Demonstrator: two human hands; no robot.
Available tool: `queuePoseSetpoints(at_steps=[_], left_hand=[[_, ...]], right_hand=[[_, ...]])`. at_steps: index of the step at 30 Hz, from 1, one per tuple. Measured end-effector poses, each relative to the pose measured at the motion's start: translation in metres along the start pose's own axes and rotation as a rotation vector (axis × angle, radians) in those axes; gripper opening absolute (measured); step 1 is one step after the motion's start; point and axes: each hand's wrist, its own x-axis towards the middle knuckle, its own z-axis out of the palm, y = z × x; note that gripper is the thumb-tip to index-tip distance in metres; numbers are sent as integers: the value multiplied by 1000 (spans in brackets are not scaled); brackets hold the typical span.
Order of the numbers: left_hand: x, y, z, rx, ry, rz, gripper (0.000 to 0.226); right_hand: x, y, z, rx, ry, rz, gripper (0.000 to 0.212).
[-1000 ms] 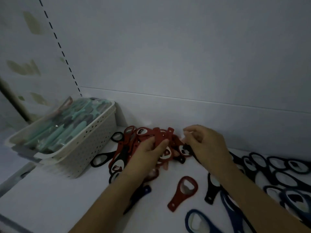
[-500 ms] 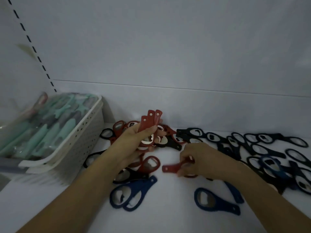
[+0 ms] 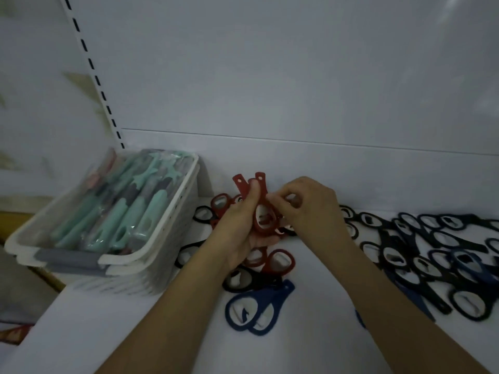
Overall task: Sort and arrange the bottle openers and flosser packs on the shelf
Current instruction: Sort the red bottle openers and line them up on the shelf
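At centre, the left hand (image 3: 244, 225) grips a fanned stack of red bottle openers (image 3: 263, 209) while the right hand (image 3: 305, 206), at its 3 o'clock, pinches one on; best aligned handle-to-handle.

A slotted upright (image 3: 93, 74) runs beside the white back panel (image 3: 270, 76).

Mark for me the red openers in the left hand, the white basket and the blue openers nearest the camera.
red openers (image 3: 264, 215), head view: ring of the front opener.
white basket (image 3: 176, 209), head view: right side wall.
blue openers (image 3: 266, 300), head view: overlapping handles.
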Motion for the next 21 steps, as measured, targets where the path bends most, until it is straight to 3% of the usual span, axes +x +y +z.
queuePoseSetpoints(at_steps=[2,3,7,9,14,19,21], left_hand=[[2,-1,-8,35,40,94,33],[4,-1,-13,23,58,119,26],[8,0,-22,-54,61,144,25],[12,-3,-21,-79,84,181,19],[13,-5,-16,101,179,363,37],[15,-9,-14,198,183,339,33],[16,-11,-15,222,193,314,37]], right_hand=[[-1,5,2,-45,62,-2,26],[-3,9,-1,-94,17,12,28],[-13,24,-13,-173,-551,14,19],[-17,26,-11,-170,-704,-73,27],[-20,28,-3,-147,-780,-127,30],[-18,25,-11,-126,-846,-12,25],[-14,25,-18,-88,-782,16,22]])
